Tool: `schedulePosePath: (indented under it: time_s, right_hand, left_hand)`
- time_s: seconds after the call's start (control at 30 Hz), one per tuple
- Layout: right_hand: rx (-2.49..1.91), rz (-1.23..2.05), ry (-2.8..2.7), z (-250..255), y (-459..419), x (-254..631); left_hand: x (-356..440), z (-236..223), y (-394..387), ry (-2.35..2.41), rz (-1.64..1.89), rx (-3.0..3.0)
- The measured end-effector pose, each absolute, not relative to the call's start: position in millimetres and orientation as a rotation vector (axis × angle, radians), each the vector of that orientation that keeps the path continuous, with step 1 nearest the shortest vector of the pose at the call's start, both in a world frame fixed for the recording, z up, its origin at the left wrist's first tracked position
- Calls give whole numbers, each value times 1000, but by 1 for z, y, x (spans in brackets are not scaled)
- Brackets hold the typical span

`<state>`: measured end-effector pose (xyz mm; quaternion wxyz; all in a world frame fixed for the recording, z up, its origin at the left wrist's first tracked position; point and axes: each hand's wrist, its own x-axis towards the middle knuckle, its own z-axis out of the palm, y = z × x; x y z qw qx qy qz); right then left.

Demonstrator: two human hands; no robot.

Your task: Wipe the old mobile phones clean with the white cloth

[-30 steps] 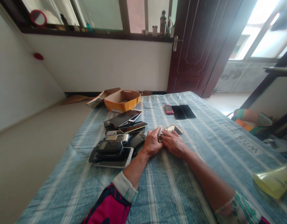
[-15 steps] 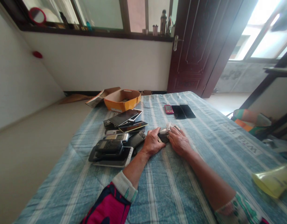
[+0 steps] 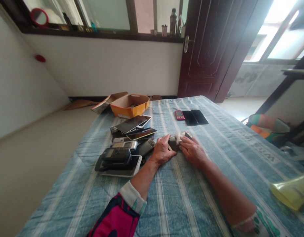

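A dark mobile phone [image 3: 173,144] lies on the striped cloth between my hands, partly covered by them. My left hand [image 3: 162,152] grips its near left end, thumb and fingers on opposite edges. Pressed onto its screen is a crumpled white tissue [image 3: 178,137], held under the fingers of my right hand [image 3: 192,150]. The phone's far right end shows beyond those fingers. Left of my left hand lies a heap of old phones, with a black phone [image 3: 116,154] on a white smartphone [image 3: 134,167] at the near side and a yellow-edged phone [image 3: 142,133] farther back.
An open orange cardboard box [image 3: 129,110] stands at the table's far left. At the far right lie a pink phone [image 3: 179,115] and two black smartphones [image 3: 195,117] side by side. A yellow transparent packet [image 3: 291,192] rests near the right edge of the striped tablecloth [image 3: 164,197].
My right hand has shifted slightly right and toward me with the tissue, uncovering more of the phone's far end. My left hand keeps its grip. The view has moved slightly.
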<state>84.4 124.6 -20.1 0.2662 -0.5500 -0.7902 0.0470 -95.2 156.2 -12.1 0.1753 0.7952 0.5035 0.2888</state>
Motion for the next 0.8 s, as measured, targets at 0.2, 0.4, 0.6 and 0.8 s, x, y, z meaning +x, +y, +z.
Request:
schedulePosePath:
  time_s: [0.2,0.4,0.6,0.8]
  right_hand:
    - [-1792,49,-1969,-26,133,90]
    - [-1602,49,-2127,-24,126,76]
    - [-1362,135,-2306,-14,130,60]
    - [-1402,120,-2295,-12,139,60]
  left_hand:
    - [-95,-8,154,1415,806,2258]
    - [-94,-10,156,1401,847,2269]
    - [-94,-11,158,1297,907,2307]
    - [-95,-7,156,1331,863,2297]
